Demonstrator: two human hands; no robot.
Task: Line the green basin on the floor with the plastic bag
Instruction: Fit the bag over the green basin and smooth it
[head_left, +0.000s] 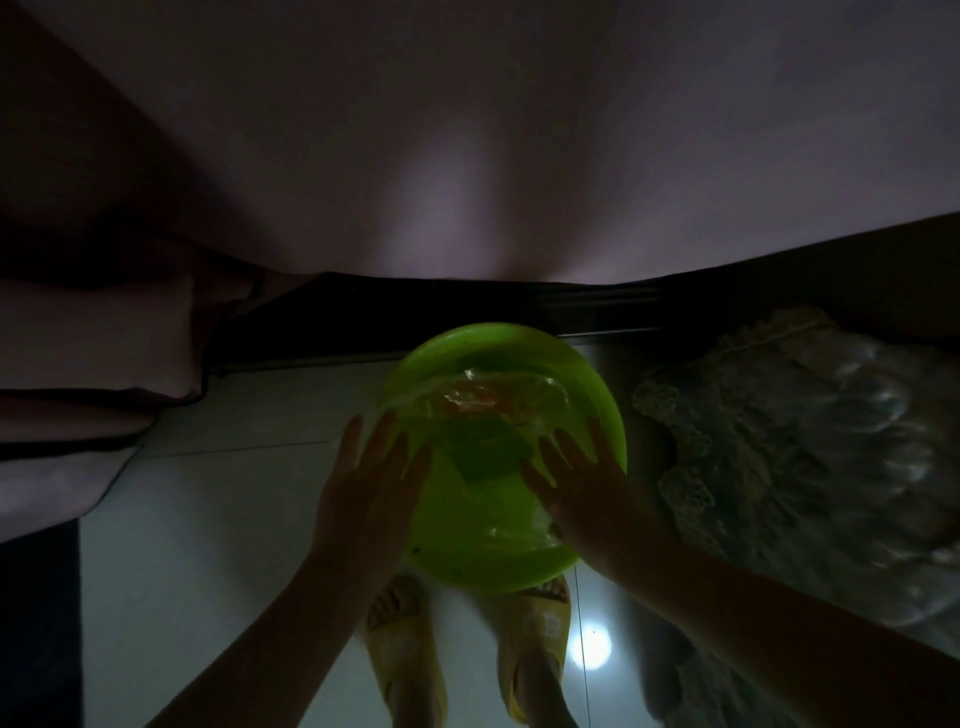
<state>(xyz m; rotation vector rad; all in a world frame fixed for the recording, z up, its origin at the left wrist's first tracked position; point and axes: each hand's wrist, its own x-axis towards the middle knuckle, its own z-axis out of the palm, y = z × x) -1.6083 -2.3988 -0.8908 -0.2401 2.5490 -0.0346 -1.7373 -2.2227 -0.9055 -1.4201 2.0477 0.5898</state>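
Observation:
The round green basin (467, 556) sits on the pale tiled floor in dim light. A clear plastic bag (498, 410) with an orange print lies crumpled inside it, spread over the bowl's middle and right side. My left hand (369, 488) hovers flat over the basin's left rim, fingers spread and holding nothing. My right hand (587, 488) lies over the right side of the bowl with fingers spread, resting on or just above the plastic; whether it touches the plastic I cannot tell.
My feet in yellow slippers (535, 623) stand just behind the basin. A pink wall (467, 156) with a dark skirting board rises beyond it. Pink bedding (93, 364) hangs at the left. A pale lacy bundle (805, 441) lies at the right.

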